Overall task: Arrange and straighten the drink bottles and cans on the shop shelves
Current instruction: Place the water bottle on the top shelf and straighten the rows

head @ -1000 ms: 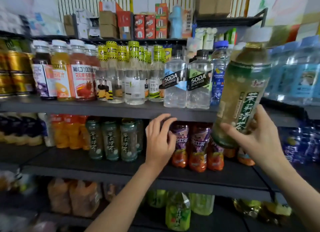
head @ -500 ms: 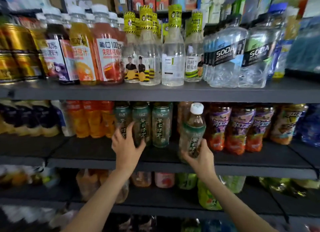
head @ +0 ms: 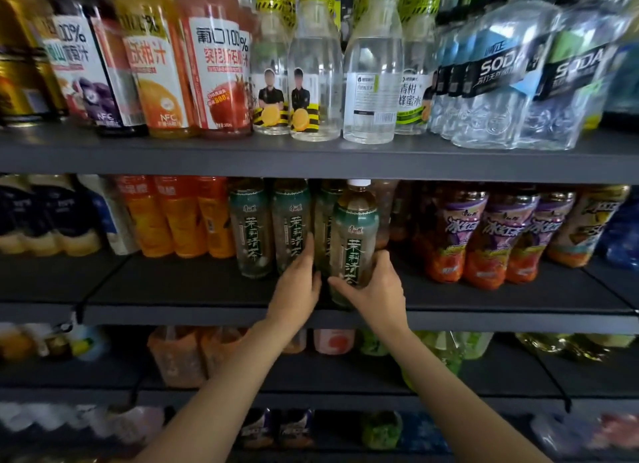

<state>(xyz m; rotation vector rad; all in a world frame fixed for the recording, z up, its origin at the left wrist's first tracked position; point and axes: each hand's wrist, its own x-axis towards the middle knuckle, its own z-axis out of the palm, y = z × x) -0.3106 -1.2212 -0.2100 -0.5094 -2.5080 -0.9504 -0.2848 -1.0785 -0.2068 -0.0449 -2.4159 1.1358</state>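
Dark grey shop shelves (head: 311, 158) are seen stacked with drinks across several tiers. On the middle shelf (head: 207, 286), a green-labelled tea bottle (head: 352, 234) is held upright, white cap uppermost, near the front edge; its lower part is gripped by the right hand (head: 375, 289). The neighbouring tea bottles (head: 273, 227) are touched by the left hand (head: 299, 286), fingers straight.

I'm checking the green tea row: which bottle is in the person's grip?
The rightmost green tea bottle, the white-capped one standing forward of the others; the right hand grips its base, the left hand touches its neighbour.
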